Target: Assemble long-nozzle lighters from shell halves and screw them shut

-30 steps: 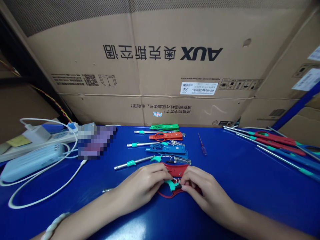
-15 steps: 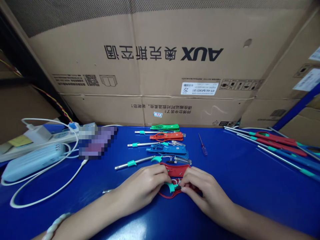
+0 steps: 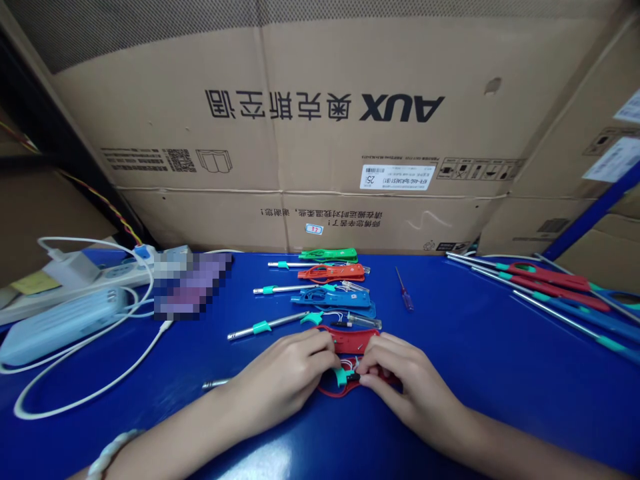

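Observation:
Both my hands rest on the blue table (image 3: 475, 347) over a red lighter shell (image 3: 350, 339) that lies open. My left hand (image 3: 285, 377) has its fingers curled and pinches a teal trigger piece (image 3: 341, 377) inside the shell. My right hand (image 3: 400, 380) pinches the same small parts from the right, next to thin wires. A metal tube end (image 3: 213, 384) sticks out to the left from under my left hand. Beyond the shell lie green (image 3: 330, 255), red (image 3: 333, 272) and blue (image 3: 333, 298) lighter shells in a row, each with a metal tube.
A small screwdriver (image 3: 404, 291) lies right of the row. Several assembled long lighters (image 3: 555, 290) lie at the far right. At the left are a power strip (image 3: 75, 273), a pale blue power bank (image 3: 60, 323) and white cables (image 3: 100, 387). Cardboard boxes (image 3: 320, 133) wall the back.

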A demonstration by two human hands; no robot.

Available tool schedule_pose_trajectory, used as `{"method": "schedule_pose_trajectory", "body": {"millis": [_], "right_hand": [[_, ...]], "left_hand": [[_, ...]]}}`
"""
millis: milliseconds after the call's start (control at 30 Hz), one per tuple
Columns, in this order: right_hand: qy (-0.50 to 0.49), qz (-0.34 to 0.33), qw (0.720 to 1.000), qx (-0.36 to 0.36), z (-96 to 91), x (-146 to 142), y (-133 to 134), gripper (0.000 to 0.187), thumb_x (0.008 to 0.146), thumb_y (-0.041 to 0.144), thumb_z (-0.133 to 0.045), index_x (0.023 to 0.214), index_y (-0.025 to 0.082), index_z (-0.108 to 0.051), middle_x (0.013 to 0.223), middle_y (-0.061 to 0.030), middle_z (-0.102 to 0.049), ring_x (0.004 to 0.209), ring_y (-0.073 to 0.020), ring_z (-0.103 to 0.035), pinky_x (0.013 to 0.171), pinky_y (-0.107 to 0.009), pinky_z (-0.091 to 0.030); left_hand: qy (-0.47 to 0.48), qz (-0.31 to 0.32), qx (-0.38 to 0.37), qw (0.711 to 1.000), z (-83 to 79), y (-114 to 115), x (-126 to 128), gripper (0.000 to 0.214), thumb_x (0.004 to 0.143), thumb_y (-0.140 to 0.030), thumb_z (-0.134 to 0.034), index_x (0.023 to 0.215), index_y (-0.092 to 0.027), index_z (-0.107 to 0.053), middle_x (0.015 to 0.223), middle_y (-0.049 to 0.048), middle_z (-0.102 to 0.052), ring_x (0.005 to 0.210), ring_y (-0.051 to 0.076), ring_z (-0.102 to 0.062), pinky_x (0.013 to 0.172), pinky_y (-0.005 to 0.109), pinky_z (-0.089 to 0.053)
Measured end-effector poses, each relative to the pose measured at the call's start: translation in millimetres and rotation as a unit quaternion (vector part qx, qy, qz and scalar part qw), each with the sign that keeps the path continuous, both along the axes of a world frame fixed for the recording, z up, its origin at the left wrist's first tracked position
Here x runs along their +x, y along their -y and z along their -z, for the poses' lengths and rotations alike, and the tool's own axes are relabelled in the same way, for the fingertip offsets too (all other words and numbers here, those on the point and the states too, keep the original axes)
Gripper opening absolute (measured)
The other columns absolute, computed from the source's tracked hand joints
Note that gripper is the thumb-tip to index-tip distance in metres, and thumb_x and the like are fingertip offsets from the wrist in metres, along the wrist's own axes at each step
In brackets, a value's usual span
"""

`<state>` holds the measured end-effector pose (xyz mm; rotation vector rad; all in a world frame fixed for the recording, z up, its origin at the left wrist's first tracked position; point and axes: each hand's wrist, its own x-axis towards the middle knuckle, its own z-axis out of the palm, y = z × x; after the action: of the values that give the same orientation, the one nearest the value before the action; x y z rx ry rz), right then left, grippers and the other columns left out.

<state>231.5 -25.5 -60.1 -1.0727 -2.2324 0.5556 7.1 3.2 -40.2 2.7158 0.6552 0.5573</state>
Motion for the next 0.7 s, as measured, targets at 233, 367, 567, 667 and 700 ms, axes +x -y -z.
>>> {"method": "schedule_pose_trajectory", "body": {"millis": [233, 367, 567, 667, 700], "right_hand": [[0.033, -0.019, 0.998, 0.04, 1.6, 0.0, -0.7, 0.016, 0.091, 0.014, -0.05, 0.078, 0.02, -0.056, 0.079, -0.0015, -0.06, 0.074, -0.0159, -0.051, 0.067, -0.028, -0.038], [0.091, -0.016, 0.991, 0.098, 2.6, -0.2, 1.8, 0.022, 0.094, 0.016, -0.044, 0.075, 0.019, -0.055, 0.077, -0.0024, -0.058, 0.071, -0.0159, -0.048, 0.065, -0.028, -0.037], [0.166, -0.033, 0.969, 0.183, 4.0, 0.5, 4.3, 0.022, 0.091, 0.011, -0.039, 0.078, 0.018, -0.056, 0.079, -0.0045, -0.058, 0.07, -0.0172, -0.044, 0.063, -0.031, -0.032], [0.184, -0.051, 0.955, 0.228, 6.2, 1.4, 6.2, 0.02, 0.086, 0.009, -0.04, 0.082, 0.017, -0.058, 0.081, -0.0065, -0.059, 0.071, -0.0191, -0.044, 0.065, -0.033, -0.033], [0.191, -0.057, 0.95, 0.242, 6.8, 1.6, 6.9, 0.02, 0.086, 0.008, -0.04, 0.082, 0.016, -0.059, 0.081, -0.0076, -0.059, 0.071, -0.0197, -0.044, 0.066, -0.033, -0.033]], "left_hand": [[-0.017, -0.007, 0.026, 0.999, 1.6, 1.1, 0.9, 0.024, 0.096, -0.009, -0.038, 0.096, -0.014, -0.062, 0.089, 0.0064, -0.058, 0.077, 0.017, -0.055, 0.066, 0.025, -0.047], [-0.039, -0.007, 0.076, 0.996, 4.8, 1.5, 2.4, 0.021, 0.098, -0.015, -0.041, 0.094, -0.013, -0.061, 0.089, 0.0057, -0.058, 0.076, 0.017, -0.054, 0.066, 0.027, -0.046], [-0.051, 0.005, 0.178, 0.983, 10.4, 0.2, 6.5, 0.026, 0.1, -0.016, -0.038, 0.088, -0.013, -0.06, 0.083, 0.0047, -0.056, 0.073, 0.018, -0.05, 0.064, 0.029, -0.043], [-0.066, 0.013, 0.239, 0.969, 12.0, 3.2, 8.1, 0.022, 0.097, -0.012, -0.043, 0.083, -0.012, -0.06, 0.08, 0.0046, -0.055, 0.07, 0.019, -0.049, 0.062, 0.03, -0.041], [-0.074, 0.017, 0.259, 0.963, 12.4, 5.2, 8.5, 0.02, 0.096, -0.011, -0.045, 0.082, -0.012, -0.06, 0.079, 0.0046, -0.055, 0.07, 0.019, -0.049, 0.061, 0.031, -0.041]]}}
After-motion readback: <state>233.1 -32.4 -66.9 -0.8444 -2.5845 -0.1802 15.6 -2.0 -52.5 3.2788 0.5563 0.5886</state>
